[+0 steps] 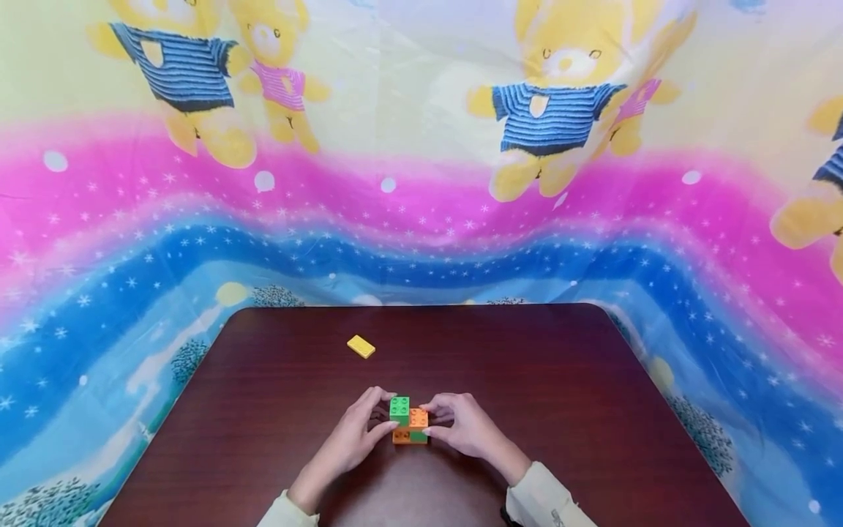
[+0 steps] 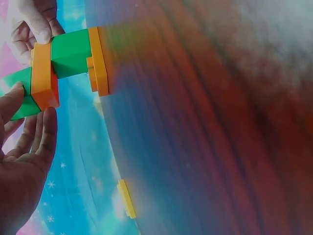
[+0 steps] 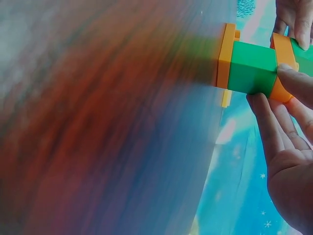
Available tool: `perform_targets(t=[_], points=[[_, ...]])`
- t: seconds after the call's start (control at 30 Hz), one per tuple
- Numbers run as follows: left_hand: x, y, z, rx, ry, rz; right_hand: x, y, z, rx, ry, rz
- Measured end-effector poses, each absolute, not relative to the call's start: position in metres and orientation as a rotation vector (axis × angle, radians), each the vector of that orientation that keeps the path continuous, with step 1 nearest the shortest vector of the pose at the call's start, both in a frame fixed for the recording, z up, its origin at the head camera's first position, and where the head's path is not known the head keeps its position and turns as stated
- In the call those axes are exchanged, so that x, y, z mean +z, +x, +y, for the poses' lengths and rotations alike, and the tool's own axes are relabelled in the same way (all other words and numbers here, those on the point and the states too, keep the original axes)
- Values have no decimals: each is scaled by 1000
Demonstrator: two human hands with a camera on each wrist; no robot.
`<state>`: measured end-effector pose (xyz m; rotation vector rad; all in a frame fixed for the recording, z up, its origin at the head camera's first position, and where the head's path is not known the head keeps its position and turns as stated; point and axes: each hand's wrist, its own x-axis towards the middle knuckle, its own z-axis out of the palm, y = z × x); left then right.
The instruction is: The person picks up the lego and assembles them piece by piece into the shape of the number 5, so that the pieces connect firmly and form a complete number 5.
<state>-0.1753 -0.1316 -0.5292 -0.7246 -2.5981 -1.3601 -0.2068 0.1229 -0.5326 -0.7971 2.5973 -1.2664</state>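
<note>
A small tower of toy building bricks stands near the front of the table. Its base is a thin orange brick [image 2: 100, 63] lying on the tabletop, with a green block [image 3: 252, 67] rising from its right half. Across that block lies a second orange brick [image 2: 45, 76], studs showing on its right end. Another green block [image 1: 399, 408] tops the left end. My left hand [image 1: 353, 430] pinches this top green block between thumb and fingers. From the other side, my right hand [image 1: 469, 427] holds the upper orange brick, thumb in front and fingers behind.
A flat yellow brick [image 1: 361, 346] lies by itself farther back on the dark wooden table [image 1: 527, 366], left of the tower. Behind the table hangs a cloth [image 1: 421, 219] printed with bears and snowflakes, also draping down both sides.
</note>
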Motion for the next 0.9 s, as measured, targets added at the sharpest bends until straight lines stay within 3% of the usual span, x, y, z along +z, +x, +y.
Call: perform_targets(t=[0.9], points=[[-527,-173,-127,-1336,-715,-2595,-533,-208,122,-1259,-803,2605]])
